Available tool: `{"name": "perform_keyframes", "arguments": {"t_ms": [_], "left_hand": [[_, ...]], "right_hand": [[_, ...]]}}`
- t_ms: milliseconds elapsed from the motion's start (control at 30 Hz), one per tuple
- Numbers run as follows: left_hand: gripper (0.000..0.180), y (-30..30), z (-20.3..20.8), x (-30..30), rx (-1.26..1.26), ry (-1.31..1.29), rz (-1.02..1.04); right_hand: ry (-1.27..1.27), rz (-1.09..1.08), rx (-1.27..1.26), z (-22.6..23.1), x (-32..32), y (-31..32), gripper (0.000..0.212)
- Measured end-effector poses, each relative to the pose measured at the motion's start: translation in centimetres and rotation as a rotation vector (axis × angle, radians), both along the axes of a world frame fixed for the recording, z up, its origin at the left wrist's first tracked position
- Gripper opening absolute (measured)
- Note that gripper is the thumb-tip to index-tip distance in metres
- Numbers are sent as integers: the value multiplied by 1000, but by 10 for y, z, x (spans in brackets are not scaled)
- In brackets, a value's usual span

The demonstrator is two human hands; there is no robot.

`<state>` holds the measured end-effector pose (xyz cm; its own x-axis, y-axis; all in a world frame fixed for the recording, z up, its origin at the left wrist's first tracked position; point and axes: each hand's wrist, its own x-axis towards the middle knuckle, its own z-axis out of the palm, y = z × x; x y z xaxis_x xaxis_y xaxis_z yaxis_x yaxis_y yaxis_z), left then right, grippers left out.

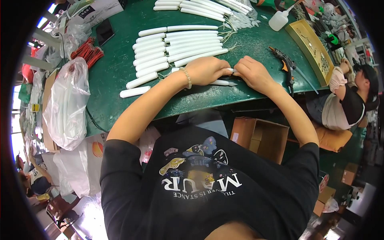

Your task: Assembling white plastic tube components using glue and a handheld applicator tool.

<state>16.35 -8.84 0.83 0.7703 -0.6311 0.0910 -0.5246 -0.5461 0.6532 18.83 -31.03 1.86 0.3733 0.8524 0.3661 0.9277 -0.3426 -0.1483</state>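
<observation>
My left hand (206, 71), with a beaded bracelet at the wrist, is closed round a white candle-like tube; its small pale end (231, 70) shows at the fingertips. Against it, my right hand (254, 75) pinches a small translucent piece, mostly hidden by the fingers. Just below my left hand lies another white tube with a pointed, flame-shaped tip (232, 84). Beyond my hands, several white candle-like tubes (192, 40) lie in a row, thin wires trailing from their right ends. Shorter white tubes (135, 92) lie left of my left forearm.
A glue gun (286, 68) lies right of my right hand, near a yellow tray (296, 33) of small metal parts. A white nozzle bottle (278, 21), loose clear tips (243, 21), red wires (89, 54), a phone (105, 32) and a plastic bag (68, 102) surround the green table (256, 44).
</observation>
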Motion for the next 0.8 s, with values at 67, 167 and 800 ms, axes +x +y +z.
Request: {"name": "perform_keyframes", "arguments": {"t_ms": [67, 167, 800], "left_hand": [[29, -1, 1, -2, -2, -4, 3], [28, -3, 2, -1, 6, -4, 16], [11, -1, -3, 6, 19, -657, 351]], "right_hand": [[44, 42, 43, -7, 2, -1, 16], [104, -9, 70, -8, 0, -1, 16], [-108, -1302, -62, 18, -10, -122, 51]]}}
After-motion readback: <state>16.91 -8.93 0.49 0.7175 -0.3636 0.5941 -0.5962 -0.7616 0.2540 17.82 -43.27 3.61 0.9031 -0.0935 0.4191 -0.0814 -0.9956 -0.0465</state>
